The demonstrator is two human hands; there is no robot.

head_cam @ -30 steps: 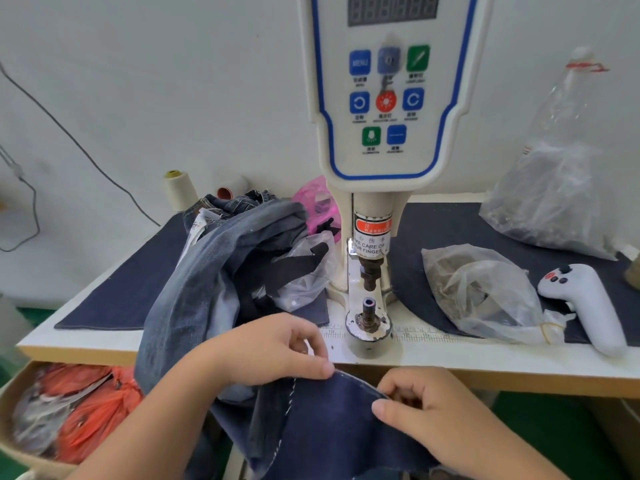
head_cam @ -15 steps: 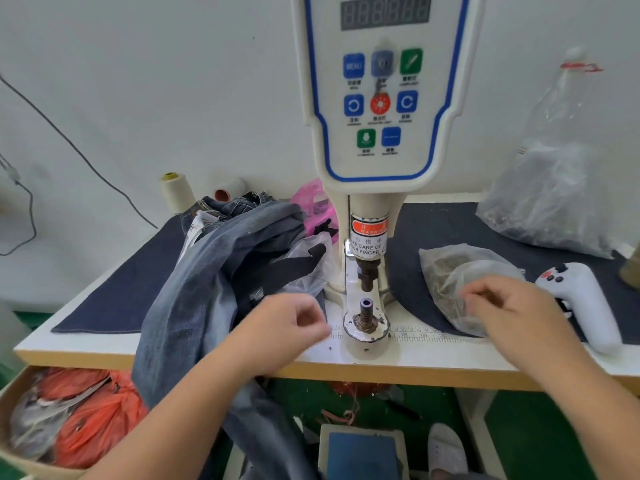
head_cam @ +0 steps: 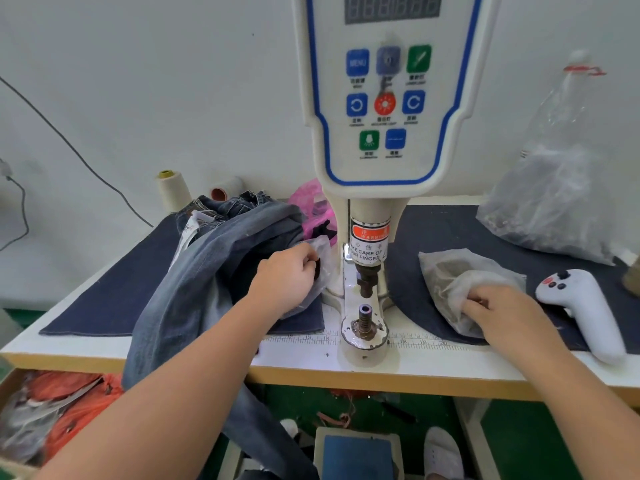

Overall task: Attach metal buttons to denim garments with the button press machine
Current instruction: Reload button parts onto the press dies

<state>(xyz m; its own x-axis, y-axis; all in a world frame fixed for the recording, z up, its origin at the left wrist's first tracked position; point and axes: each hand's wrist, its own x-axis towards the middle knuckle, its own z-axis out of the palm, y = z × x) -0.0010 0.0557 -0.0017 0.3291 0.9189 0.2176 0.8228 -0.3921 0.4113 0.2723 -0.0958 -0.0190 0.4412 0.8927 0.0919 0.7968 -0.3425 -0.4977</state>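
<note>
The button press machine [head_cam: 382, 98] stands at the table's middle, its upper punch [head_cam: 367, 277] raised above the bare lower die [head_cam: 364, 315]. A pile of denim garments [head_cam: 221, 251] lies left of it, and one leg hangs over the front edge. My left hand [head_cam: 285, 277] reaches with curled fingers into a small clear bag [head_cam: 322, 247] beside the machine's column; its fingertips are hidden among dark pieces. My right hand [head_cam: 500, 306] grips the crumpled film of a second clear bag [head_cam: 446, 268] of small metal parts on the right.
A white handheld controller [head_cam: 585, 306] lies right of my right hand. A large tied plastic bag [head_cam: 550, 199] leans at the back right. Thread cones [head_cam: 171, 188] and a pink bag [head_cam: 311, 202] sit at the back. A foot pedal [head_cam: 358, 452] is under the table, and a box of orange material [head_cam: 69, 407] at lower left.
Both hands let go of the dark denim at the table's front edge and moved onto the table: the left to the bag by the column, the right to the right-hand bag.
</note>
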